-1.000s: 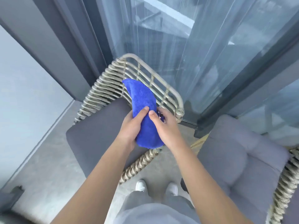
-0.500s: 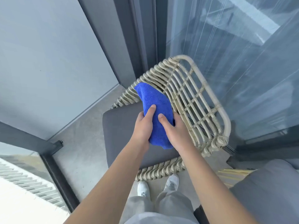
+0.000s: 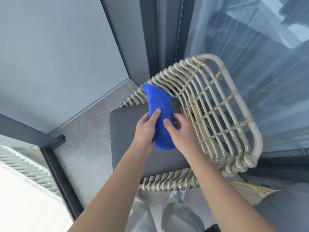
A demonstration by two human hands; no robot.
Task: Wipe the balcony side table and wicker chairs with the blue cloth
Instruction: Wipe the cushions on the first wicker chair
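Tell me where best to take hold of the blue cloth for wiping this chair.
Probably the lower half of the blue cloth, from both sides, as the left hand and right hand do now: it is bunched into a long roll whose free upper end reaches the wicker chair.

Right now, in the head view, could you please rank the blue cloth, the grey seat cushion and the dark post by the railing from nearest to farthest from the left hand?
1. blue cloth, held in the left hand.
2. grey seat cushion, just beneath.
3. dark post, far left by the railing.
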